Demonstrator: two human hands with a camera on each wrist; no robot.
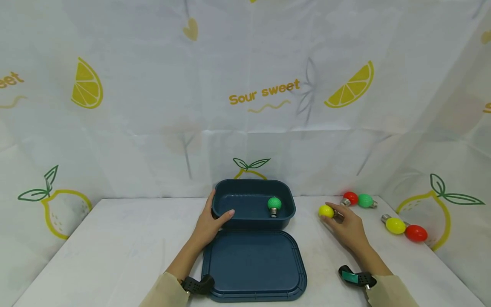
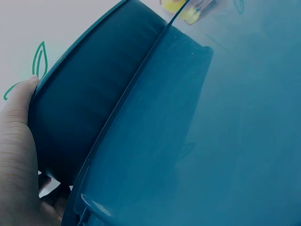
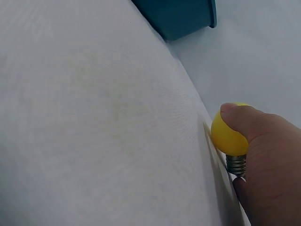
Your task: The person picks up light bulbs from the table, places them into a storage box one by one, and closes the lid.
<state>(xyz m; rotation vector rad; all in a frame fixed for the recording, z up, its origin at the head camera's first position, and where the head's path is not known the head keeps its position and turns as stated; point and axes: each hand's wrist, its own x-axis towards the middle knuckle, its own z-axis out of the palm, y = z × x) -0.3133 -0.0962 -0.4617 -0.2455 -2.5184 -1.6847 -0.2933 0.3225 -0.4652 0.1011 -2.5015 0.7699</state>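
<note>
Between the thumb and fingers of my right hand [image 1: 347, 227] is a yellow light bulb [image 1: 326, 211], pinched just above the table, right of the box. In the right wrist view the thumb lies over the yellow bulb [image 3: 229, 136], its metal screw base showing below. My left hand [image 1: 210, 221] grips the left front corner of a dark blue plastic box [image 1: 245, 223], thumb over the rim. In the left wrist view the thumb presses the box wall [image 2: 89, 89]. Inside the box, on the right, a green bulb [image 1: 274, 204] stands with its base toward me.
A dark blue lid [image 1: 254, 266] lies flat in front of the box. To the right on the white table [image 1: 134, 247] lie a red bulb [image 1: 350, 197], a green bulb [image 1: 365, 201], a yellow bulb [image 1: 395, 226] and another red bulb [image 1: 416, 233]. A lemon-print curtain [image 1: 153, 106] hangs behind.
</note>
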